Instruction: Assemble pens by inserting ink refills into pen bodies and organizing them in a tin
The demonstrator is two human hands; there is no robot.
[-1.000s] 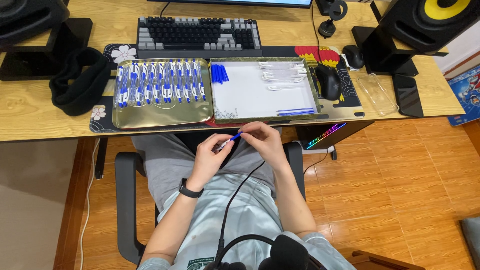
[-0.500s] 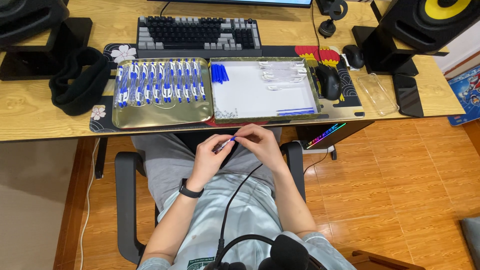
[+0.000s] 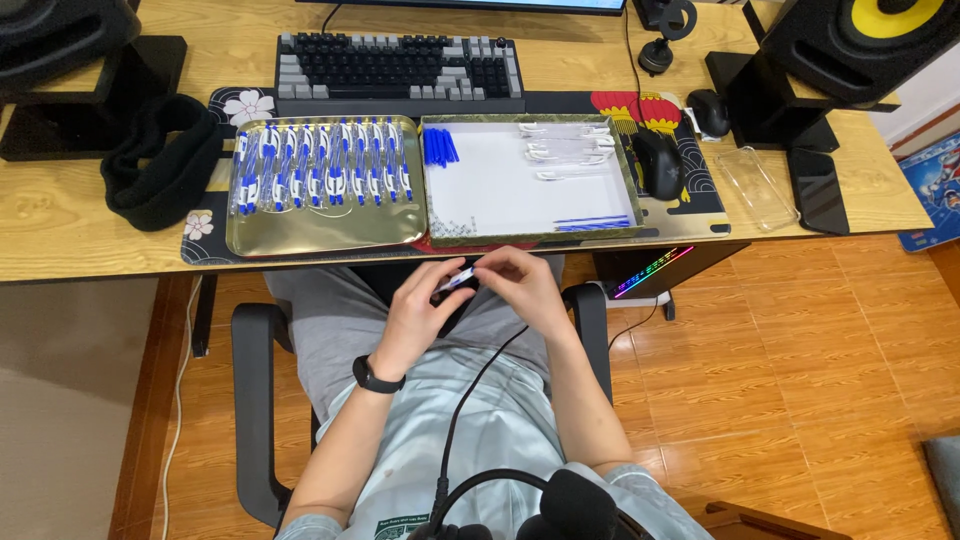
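bright, even, from overhead. soft sheen on the gold metal tray [image 3: 320, 235]; soft shadow beneath the light wooden desk [image 3: 60, 230]. sharp across the middle, slightly soft at the moving fingers [image 3: 480, 275]. mild wide-angle bowing near edges.

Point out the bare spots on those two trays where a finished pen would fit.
Gold tray: the front strip below the row of pens is free; the back is packed. White tray: the middle is bare, between blue caps, clear barrels and blue refills.

Blue-and-white pen [image 3: 455, 281] — gold tray [image 3: 320, 236], wood-grain desk [image 3: 60, 240].
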